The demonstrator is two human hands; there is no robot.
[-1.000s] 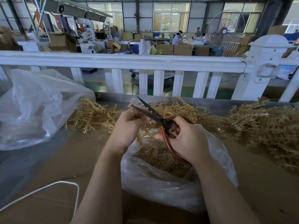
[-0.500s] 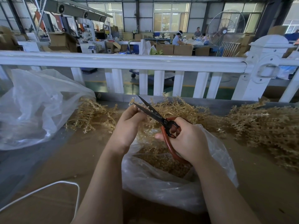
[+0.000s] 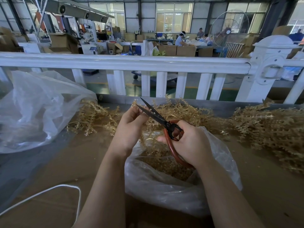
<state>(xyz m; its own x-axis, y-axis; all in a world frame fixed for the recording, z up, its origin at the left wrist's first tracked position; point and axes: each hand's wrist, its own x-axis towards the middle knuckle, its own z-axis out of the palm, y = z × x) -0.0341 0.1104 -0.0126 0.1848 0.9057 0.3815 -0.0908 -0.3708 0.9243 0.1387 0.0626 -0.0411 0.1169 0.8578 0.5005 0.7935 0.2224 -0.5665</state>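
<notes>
The scissors (image 3: 156, 115) are gripped by the right hand (image 3: 189, 143), fingers curled through the red handles, with the blades slightly parted. A golden sprig (image 3: 135, 102) is pinched by the left hand (image 3: 131, 127) at the blade tips, above an open plastic bag (image 3: 164, 191). Sprig piles (image 3: 271, 129) are heaped on either side, and the table (image 3: 65, 162) is bounded at its far edge by a white fence (image 3: 131, 63).

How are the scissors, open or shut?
Open: scissors in the right hand have blade tips spread apart near the sprig the left hand pinches.

Dull dark metal blades on the scissors (image 3: 158, 116), smooth red-coated handles; thin, glossy, crinkled plastic bag (image 3: 172, 191) under the hands; matt brown cardboard-like surface (image 3: 69, 162); brittle golden plastic sprigs (image 3: 181, 112).
</notes>
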